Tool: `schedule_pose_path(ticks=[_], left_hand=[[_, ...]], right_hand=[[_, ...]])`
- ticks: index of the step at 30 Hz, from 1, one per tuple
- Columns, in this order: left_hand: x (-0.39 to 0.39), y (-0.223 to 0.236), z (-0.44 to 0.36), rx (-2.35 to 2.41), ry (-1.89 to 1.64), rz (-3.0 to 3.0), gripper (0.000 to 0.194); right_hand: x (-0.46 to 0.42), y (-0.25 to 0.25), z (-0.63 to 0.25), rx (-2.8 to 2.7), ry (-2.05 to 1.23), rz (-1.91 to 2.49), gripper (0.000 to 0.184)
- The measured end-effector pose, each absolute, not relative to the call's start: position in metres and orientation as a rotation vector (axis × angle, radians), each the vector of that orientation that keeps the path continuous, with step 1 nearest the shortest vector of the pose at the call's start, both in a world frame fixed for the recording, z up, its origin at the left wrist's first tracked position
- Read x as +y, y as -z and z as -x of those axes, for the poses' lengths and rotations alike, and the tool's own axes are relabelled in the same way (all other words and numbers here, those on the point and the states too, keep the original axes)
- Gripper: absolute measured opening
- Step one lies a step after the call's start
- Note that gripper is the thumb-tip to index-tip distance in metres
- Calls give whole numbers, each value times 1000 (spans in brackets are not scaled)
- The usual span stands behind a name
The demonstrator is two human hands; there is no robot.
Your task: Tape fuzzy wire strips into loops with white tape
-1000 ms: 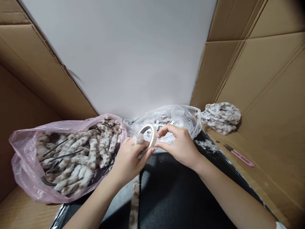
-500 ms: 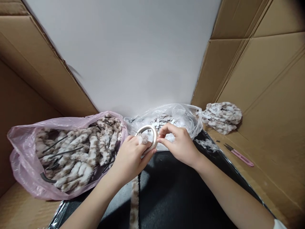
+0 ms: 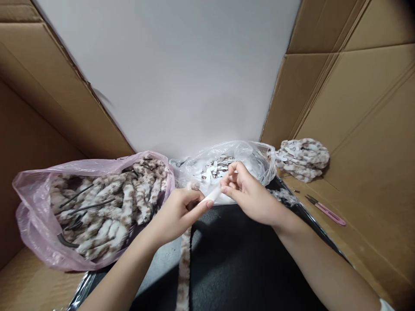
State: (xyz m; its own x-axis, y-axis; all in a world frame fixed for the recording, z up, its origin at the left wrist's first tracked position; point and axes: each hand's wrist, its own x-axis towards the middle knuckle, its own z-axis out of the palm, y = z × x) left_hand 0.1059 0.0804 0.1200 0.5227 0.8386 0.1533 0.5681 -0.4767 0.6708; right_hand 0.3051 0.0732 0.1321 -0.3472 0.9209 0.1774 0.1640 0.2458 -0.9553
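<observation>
The left hand (image 3: pixel 175 214) grasps the tape (image 3: pixel 214 194) at its two o'clock, apparently steadying it where the right hand (image 3: pixel 249 196) pinches the far end; the strip (image 3: pixel 184 268) runs toward six o'clock.

White tape (image 3: pixel 212 196): smooth, paper-like;
Plush strip (image 3: pixel 184 272), 6 o'clock: short-piled, matt fabric;
Pink bag (image 3: pixel 39 242), 8 o'clock: thin, crinkled, glossy plastic;
Clear bag (image 3: pixel 259 166), centre: shiny, wrinkled film;
Plush bundle (image 3: pixel 304 160), 3 o'clock: furry, matt pile;
Thread snips (image 3: pixel 327 211), 4 o'clock: smooth pink handle; metal blades;
Tabletop (image 3: pixel 233 263), 5 o'clock: matt black, grained;
Cardboard panels (image 3: pixel 366 129), 2 and 10 o'clock: matt, creased paperboard;
Back panel (image 3: pixel 181 77), 12 o'clock: smooth white
</observation>
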Motion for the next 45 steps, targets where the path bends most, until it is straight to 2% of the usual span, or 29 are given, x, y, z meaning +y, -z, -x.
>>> schedule_pose_path(ticks=[3,7,13,15,18,20,23,27,32,34,35,37,38,42,45], left_hand=[[82,-116,-105,874,-494,-1888,37],[85,-110,-103,700,-423,-1635,34],[88,-110,-103,1081,-610,-1976,41],[88,-112,-104,1154,-655,-2075,42],[87,-115,-104,1116,-684,-2188,38],[84,-118,-103,1080,-710,-2242,36],[80,-120,-102,1006,-718,-2307,30],[78,-121,-101,923,-662,-2405,28],[78,-122,-100,941,-625,-2463,29],[79,-122,-100,961,-635,-2475,30],[79,-123,-100,975,-631,-2478,30],[79,-123,-100,1005,-616,-2479,31],[78,-124,-100,1017,-604,-2478,32],[77,-123,-102,1045,-558,-2467,31],[77,-122,-101,1059,-516,-2462,31]], right_hand=[[87,-131,-320,-1639,-1457,889,23],[97,-132,-333,-1562,-1564,861,26],[79,-150,-340,-1575,-1595,842,20],[72,-157,-345,-1607,-1433,900,23],[71,-161,-350,-1625,-904,1110,35],[75,-158,-348,-1719,-632,1218,33],[81,-149,-337,-2014,-563,1279,27],[85,-140,-321,-2197,-482,1244,29],[101,-132,-333,-1837,-164,1291,36],[110,-129,-344,-1701,-42,1379,20],[113,-128,-349,-1702,-28,1412,28],[115,-128,-352,-1809,-108,1423,67],[114,-128,-350,-1890,-198,1397,72],[101,-129,-331,-2199,-666,1178,41],[97,-127,-321,-2301,-761,1161,23]])
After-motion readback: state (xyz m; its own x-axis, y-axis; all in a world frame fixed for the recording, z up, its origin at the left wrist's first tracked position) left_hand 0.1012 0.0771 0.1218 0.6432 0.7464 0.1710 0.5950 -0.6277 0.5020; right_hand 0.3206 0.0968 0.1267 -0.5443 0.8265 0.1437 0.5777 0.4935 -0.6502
